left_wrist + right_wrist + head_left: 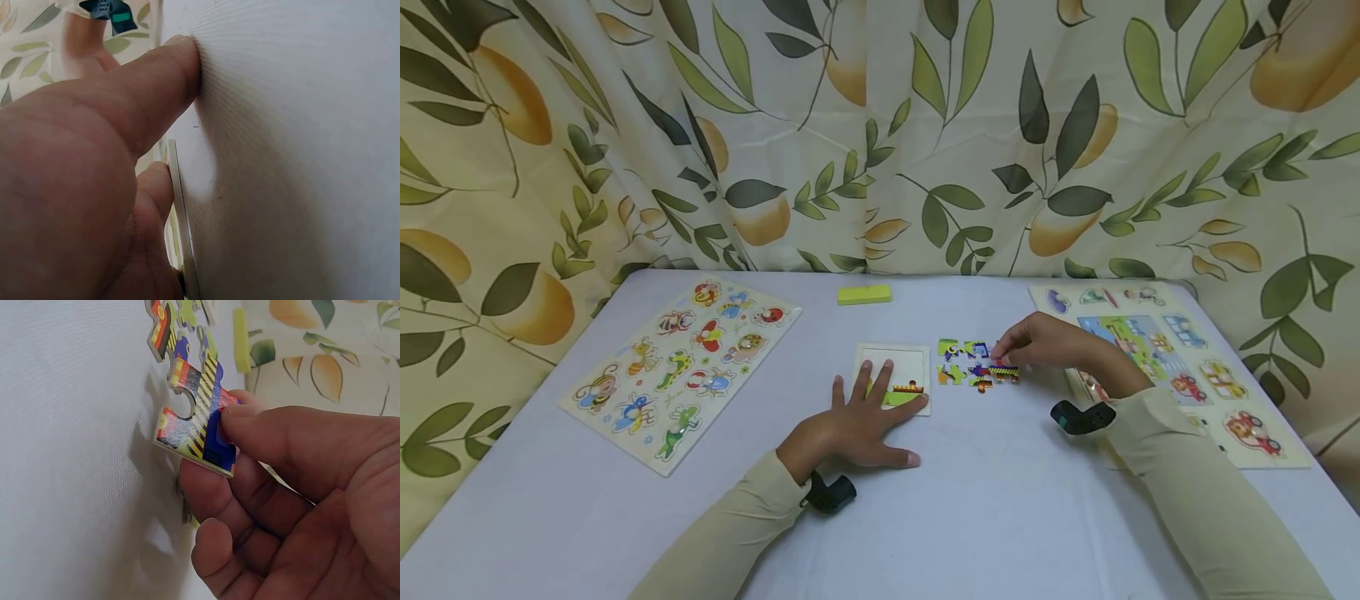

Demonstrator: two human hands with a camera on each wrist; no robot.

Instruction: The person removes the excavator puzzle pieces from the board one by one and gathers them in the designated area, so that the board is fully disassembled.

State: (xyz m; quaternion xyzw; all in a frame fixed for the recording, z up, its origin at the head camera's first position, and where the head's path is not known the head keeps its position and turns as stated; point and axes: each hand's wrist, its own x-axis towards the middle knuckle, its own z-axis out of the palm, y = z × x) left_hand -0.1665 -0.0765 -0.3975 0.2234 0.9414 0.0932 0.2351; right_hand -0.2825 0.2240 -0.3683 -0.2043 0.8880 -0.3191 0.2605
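Note:
My left hand (pixel 867 427) lies with fingers spread over a small white puzzle tray (pixel 912 363), fingertips on it and the thumb on the tablecloth beside it. Part of a picture, green with a red and yellow strip, shows in the tray's lower part; my fingers hide some of it. To the right, my right hand (pixel 1051 342) pinches a jigsaw piece (pixel 201 412) between thumb and fingers. This piece is blue and red with black-and-yellow stripes, held tilted just off the cloth in the right wrist view. Several loose jigsaw pieces (pixel 953 375) lie beside the tray, close to the right hand.
A peg board with insect pictures (pixel 703 392) lies at the left. On the right is another board with vehicle pictures (pixel 1217 417), partly under the right forearm. A yellow-green block (pixel 864 295) rests at the back, before a leaf-patterned curtain (pixel 925 167).

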